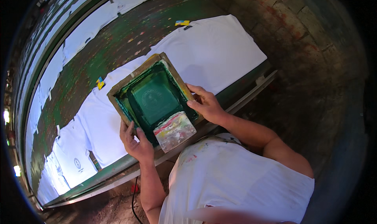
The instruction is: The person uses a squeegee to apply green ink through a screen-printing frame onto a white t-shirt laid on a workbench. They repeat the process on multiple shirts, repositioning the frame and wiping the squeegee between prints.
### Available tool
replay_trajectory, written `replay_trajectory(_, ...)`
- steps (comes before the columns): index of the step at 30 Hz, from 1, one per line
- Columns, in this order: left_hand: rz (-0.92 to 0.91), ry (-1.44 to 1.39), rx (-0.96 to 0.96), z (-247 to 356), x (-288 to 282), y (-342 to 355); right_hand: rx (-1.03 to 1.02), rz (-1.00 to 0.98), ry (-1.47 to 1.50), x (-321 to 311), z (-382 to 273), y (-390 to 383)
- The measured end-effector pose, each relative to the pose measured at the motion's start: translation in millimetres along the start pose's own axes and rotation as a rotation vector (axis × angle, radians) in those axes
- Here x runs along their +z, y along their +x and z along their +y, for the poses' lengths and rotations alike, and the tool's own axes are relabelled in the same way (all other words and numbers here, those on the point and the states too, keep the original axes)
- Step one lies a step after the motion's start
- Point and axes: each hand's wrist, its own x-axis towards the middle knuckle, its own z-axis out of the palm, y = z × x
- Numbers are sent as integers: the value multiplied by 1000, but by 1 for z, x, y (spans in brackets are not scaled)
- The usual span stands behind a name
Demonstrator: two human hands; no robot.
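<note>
A wooden-framed printing screen [155,94], its mesh coated green with a pale round emblem, is held up in both my hands. My left hand [137,143] grips the frame's lower left side, and my right hand [208,106] grips its right side with fingers curled behind the wood. A paint-stained squeegee [174,132], its face smeared white, pink and yellow, rests inside the frame against the edge nearest me. Partly hidden behind the screen, a white T-shirt [104,122] lies flat. Another white T-shirt [212,47] lies beyond it to the right.
A long paint-spattered green table [129,39] runs from the right toward the far left. One white T-shirt [74,161] at left bears a dark round print. Small yellow-and-blue pieces [182,23] lie near the collars. A metal rail [251,88] follows the near edge; a black cable [134,200] hangs below.
</note>
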Motion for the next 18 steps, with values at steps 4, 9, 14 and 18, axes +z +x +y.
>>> replay_trajectory(4, 3, -171, -28, 40, 96, -9, -51, 133, -2, -93, -8, 3)
replay_trajectory(9, -58, -203, -71, 93, 237, -33, -46, 208, 66, -243, -23, 3)
replay_trajectory(14, -152, -168, 40, 151, 359, -52, 61, 392, -37, -367, -51, -5)
replay_trajectory(18, -193, -162, -16, 177, 419, -62, 33, 343, -49, -425, -66, -4)
